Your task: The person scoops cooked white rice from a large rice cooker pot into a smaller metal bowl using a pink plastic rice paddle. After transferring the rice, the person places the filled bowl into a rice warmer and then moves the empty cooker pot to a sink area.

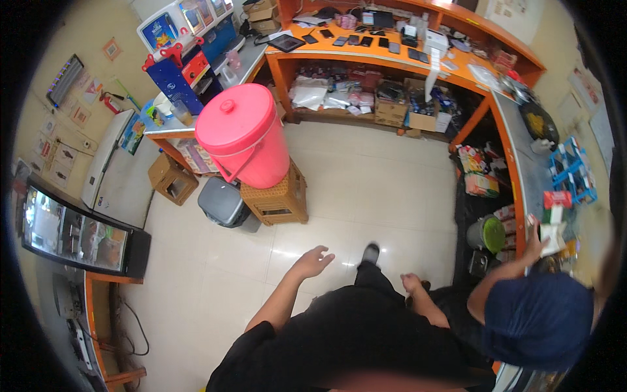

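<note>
My left hand (pixel 313 262) hangs out in front of me with its fingers apart, holding nothing. Below it is the pale tiled floor (pixel 248 255). My right hand (pixel 411 283) is beside my right hip, its fingers curled in, and I see nothing held in it. One dark shoe (pixel 370 253) of mine shows between the two hands. Ahead of my left hand a big pink lidded bucket (pixel 258 150) stands on a brown woven-pattern plastic stool (pixel 284 201). A grey bin (pixel 224 201) with a lid is beside that stool.
At my right a co-worker in a dark blue cap (pixel 542 320) handles a white packet (pixel 554 238) at the side counter (pixel 516 140). An orange counter (pixel 467 75) with several phones runs along the far side. A glass-front display case (pixel 75 232) and another stool (pixel 173 179) are left.
</note>
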The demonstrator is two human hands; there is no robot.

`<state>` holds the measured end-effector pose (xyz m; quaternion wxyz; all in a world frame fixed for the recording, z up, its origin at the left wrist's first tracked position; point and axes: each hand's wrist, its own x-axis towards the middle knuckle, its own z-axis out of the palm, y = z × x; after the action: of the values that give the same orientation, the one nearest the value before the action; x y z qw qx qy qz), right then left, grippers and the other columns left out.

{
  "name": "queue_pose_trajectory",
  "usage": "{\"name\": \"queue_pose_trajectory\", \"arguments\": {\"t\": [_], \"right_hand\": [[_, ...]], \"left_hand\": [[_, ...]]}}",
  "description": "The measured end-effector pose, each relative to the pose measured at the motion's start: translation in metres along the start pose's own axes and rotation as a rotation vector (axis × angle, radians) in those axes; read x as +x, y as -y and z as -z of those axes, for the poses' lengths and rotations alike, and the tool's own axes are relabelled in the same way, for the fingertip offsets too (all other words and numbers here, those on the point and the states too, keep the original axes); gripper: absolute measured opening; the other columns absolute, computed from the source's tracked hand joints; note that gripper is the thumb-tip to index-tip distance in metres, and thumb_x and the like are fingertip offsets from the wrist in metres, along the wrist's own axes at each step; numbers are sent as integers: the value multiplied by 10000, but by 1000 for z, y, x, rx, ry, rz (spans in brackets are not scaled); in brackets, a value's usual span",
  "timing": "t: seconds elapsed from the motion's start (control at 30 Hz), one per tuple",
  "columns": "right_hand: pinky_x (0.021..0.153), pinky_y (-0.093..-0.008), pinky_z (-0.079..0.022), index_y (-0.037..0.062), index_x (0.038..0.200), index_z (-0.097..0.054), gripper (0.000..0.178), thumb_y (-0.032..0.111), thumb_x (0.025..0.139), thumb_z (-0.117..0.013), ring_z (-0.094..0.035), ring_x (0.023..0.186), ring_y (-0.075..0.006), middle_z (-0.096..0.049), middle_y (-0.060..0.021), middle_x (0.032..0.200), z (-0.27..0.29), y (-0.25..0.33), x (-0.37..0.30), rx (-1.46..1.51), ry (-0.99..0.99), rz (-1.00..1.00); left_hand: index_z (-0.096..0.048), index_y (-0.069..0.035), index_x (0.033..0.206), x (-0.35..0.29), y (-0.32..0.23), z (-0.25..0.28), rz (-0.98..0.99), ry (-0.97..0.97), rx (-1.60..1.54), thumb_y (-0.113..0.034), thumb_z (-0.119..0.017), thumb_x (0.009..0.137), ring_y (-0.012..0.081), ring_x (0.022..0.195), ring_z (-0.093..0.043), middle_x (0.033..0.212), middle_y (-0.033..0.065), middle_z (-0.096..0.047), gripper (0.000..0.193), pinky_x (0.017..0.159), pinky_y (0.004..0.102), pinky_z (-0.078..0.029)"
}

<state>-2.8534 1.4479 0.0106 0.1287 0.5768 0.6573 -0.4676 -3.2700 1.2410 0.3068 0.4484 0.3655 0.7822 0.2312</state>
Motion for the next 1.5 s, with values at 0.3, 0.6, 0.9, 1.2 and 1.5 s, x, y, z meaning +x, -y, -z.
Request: {"name": "queue_pose_trajectory", "arguments": {"t": [0.3, 0.6, 0.9, 1.2, 1.5], "right_hand": [[664, -432, -550, 4, 1187, -614, 477, 435, 990, -561, -657, 798, -257, -678, -146, 1062, 129, 241, 219, -84, 323, -180], [625, -434, -545, -22, 1025, -653, 418, 381, 974, -558, -673, 759, -273, -678, -184, 932, 246, 421, 401, -335, 298, 97], [596, -434, -554, 32, 1144, -635, 395, 395, 994, -590, -674, 708, -253, -677, -126, 929, 247, 498, 496, -3, 244, -296], [671, -471, -569, 80, 1097, -703, 400, 430, 993, -539, -708, 757, -329, -728, -155, 930, 294, 544, 573, -1004, 518, 672], [877, -507, -530, 42, 1073, -735, 489, 453, 1014, -475, -680, 1001, -408, -719, -221, 1061, 309, 786, 761, -1225, 598, 565]], "left_hand": [[-553, 8, 1366, 110, -58, 120, -3, -576, -312, -339, -636, 1001, 229, 919, -677, 1139, 169, -696, 510, 832, 348, -544], [-516, 0, 1368, 157, -127, 304, -256, -1287, -580, -98, -568, 1023, 148, 902, -650, 1212, 112, -634, 363, 788, 280, -523], [-464, 7, 1438, 360, -109, 597, -183, -1065, -264, -268, -670, 972, 223, 991, -652, 1293, 176, -604, 579, 838, 335, -532], [-352, 144, 1460, 615, 15, 772, 556, -1090, -712, -532, -833, 748, 404, 1318, -532, 1454, 333, -476, 1093, 1070, 435, -460], [-279, 147, 1453, 739, 63, 788, 722, -1845, -747, -493, -968, 559, 429, 1340, -484, 1445, 340, -451, 1298, 1163, 432, -377]]}}
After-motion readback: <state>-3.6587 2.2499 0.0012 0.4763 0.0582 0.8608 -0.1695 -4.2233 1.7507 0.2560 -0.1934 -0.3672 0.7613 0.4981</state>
